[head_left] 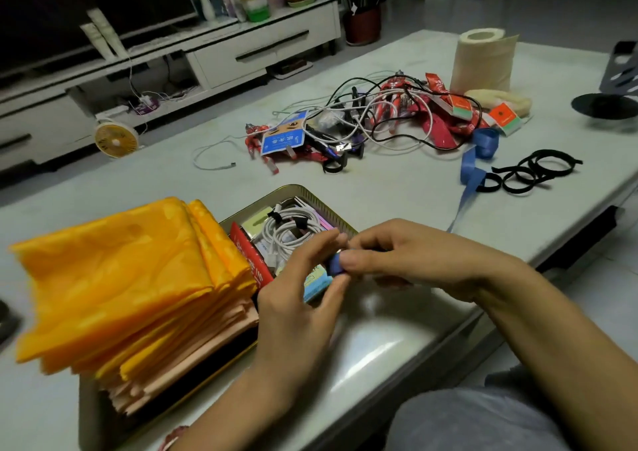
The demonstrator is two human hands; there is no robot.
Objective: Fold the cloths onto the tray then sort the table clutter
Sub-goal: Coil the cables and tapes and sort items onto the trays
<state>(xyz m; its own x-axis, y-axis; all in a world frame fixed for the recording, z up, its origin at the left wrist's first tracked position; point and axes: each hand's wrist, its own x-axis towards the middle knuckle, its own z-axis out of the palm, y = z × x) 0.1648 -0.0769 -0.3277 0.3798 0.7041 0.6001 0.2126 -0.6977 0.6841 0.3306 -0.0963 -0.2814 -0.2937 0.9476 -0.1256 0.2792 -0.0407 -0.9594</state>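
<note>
A stack of folded yellow and peach cloths (pixel 117 278) lies on the left part of a metal tray (pixel 303 193). The tray's right part holds coiled white cables (pixel 290 228), a red packet (pixel 250 255) and small cards. Over the tray's near right corner my left hand (pixel 300 298) and my right hand (pixel 407 257) meet, both pinching a small roll of blue ribbon (pixel 335 263) between fingertips. The ribbon's loose length (pixel 471 171) runs across the table toward the far right. A clutter pile of tangled cables and red wrappers (pixel 373 119) sits mid-table.
Black velcro loops (pixel 528 172) lie right of the ribbon. A tissue roll (pixel 483 60) and a flattened one (pixel 500 100) stand behind the pile. A black stand (pixel 607 102) is at far right. The table edge runs along my right. A small fan (pixel 115 140) sits on the floor.
</note>
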